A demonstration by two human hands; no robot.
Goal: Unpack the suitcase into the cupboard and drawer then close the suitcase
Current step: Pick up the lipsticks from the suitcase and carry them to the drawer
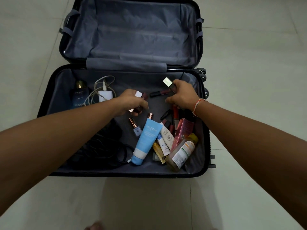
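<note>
A black suitcase (49,90) lies open on the floor, its far half bare grey lining. Both hands are inside the near half. My left hand (131,101) is closed around small nail polish bottles with silver and rose caps (139,94). My right hand (181,94) grips a dark lipstick tube with a silver cap (168,82) pointing up and left. A dark red lip gloss (160,93) lies between the hands. Below them sit a blue tube (145,140), a white tube (167,136), a pink box (182,130) and an amber bottle (181,151).
At the near half's far left stand a dark perfume box (79,97) and a white charger with coiled cable (104,95). A black cable bundle (106,150) lies under my left forearm. Pale floor tiles (249,80) surround the suitcase, and its wheels (202,73) stick out right.
</note>
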